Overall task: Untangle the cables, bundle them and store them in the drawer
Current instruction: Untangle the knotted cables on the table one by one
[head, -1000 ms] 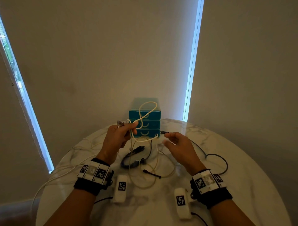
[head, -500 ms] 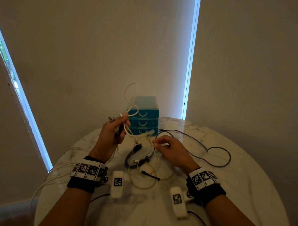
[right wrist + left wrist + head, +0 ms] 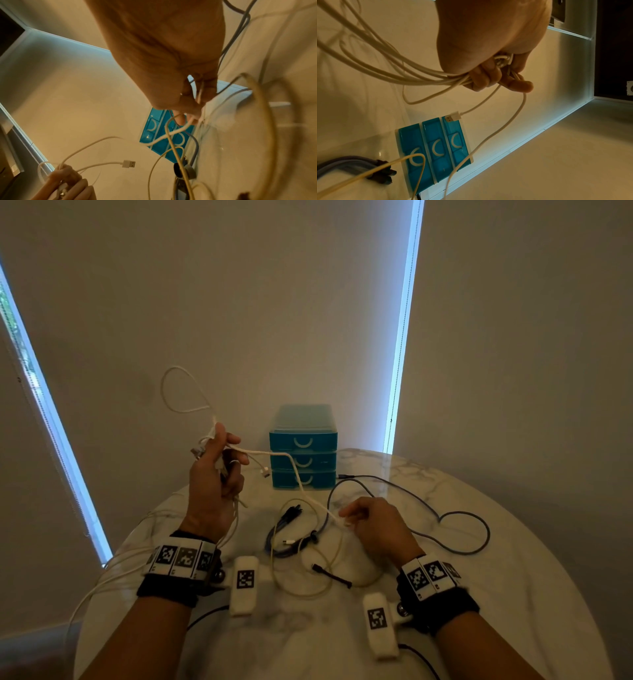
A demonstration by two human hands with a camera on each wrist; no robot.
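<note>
My left hand (image 3: pixel 227 450) is raised above the table's left side and grips a bunch of white cable (image 3: pixel 294 470) loops. One loop (image 3: pixel 171 392) stands above the fist and a USB plug (image 3: pixel 264 473) dangles beside it. The cable runs down to my right hand (image 3: pixel 346 517), which pinches it just above the table. In the left wrist view, my fingers (image 3: pixel 481 79) curl round several white strands (image 3: pixel 385 65). In the right wrist view, my fingertips (image 3: pixel 181 119) pinch the white cable (image 3: pixel 171 134). The teal three-drawer unit (image 3: pixel 303 453) stands at the back with all drawers closed.
On the round marble table (image 3: pixel 479 611) lie a tied dark bundle (image 3: pixel 287 529), a loose grey-blue cable (image 3: pixel 462 542) to the right, a cream cable (image 3: pixel 308 587) in loops and a short black piece (image 3: pixel 330 575). White strands (image 3: pixel 102 580) hang off the left edge.
My left hand has risen and moved left with the white cable, drawing it out between both hands. My right hand closed its fingers on the cable and stayed low.
</note>
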